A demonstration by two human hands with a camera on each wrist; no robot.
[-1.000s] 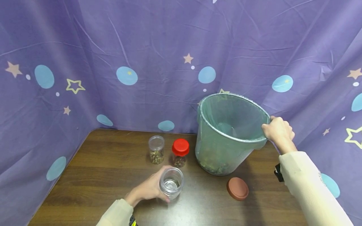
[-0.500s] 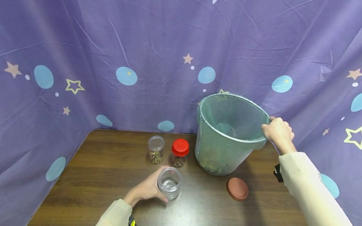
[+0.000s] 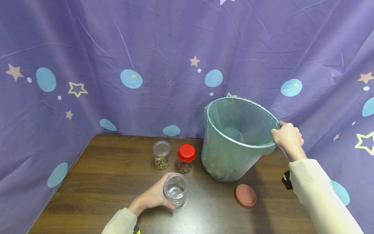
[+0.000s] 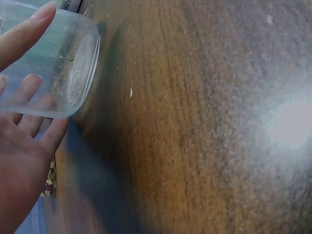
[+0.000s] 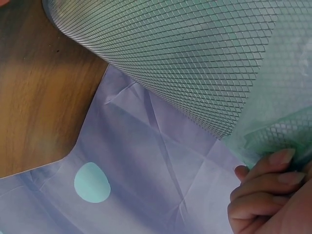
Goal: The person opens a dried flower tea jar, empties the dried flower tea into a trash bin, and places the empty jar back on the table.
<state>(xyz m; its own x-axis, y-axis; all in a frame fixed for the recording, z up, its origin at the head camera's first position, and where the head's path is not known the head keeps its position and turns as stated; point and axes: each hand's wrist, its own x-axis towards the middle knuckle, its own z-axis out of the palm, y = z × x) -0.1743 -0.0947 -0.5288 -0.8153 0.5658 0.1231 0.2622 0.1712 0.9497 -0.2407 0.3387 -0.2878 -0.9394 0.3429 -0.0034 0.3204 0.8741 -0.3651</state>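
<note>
Left hand (image 3: 155, 195) wraps thumb and fingers round the clear jar (image 3: 176, 195), front of the table (image 3: 117, 185); contact with wood unclear. Jar's probably light, stiff, slick: hold mid-wall. Left wrist view shows specks (image 4: 70, 62) along it, barely readable from head. Right hand (image 3: 288, 136) grips the mesh bin (image 3: 228, 159) by its upper edge; likely light, stiff, liner (image 5: 285, 63) slippery, so clamp both. Right wrist view alone shows curled fingertips.

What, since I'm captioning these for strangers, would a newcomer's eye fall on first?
Probably the big green-lined bin, right of centre in the head view, which the right hand grips at the top. Next, the bright red-topped jar just left of it and the starry purple curtain behind. Nearer the front, the left hand holds a clear open jar.
</note>
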